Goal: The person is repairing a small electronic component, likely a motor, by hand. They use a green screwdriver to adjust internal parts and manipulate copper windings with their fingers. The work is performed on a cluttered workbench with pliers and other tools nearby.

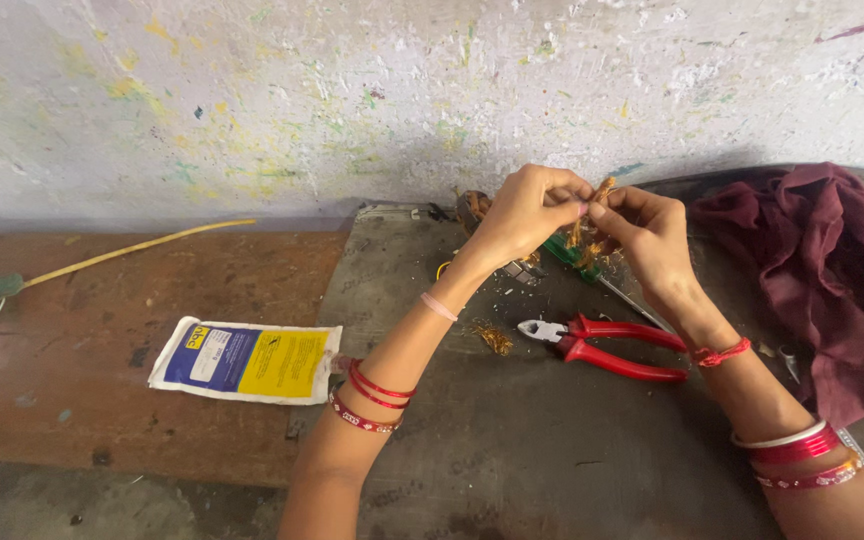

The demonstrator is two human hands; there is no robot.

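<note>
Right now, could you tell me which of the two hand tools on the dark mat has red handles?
The cutting pliers, lying in the open between the forearms; the green-handled screwdriver sits partly hidden beneath the hands.

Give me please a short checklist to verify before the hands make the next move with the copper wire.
1. Left hand pinches copper wire: ok.
2. Right hand grips the same wire: ok.
3. Red pliers within reach, lying untouched: ok.
4. Green screwdriver below the hands, not held: ok.
5. Maroon cloth apart from the hands: ok.
6. Wire strands fully twisted: cannot tell.
</note>
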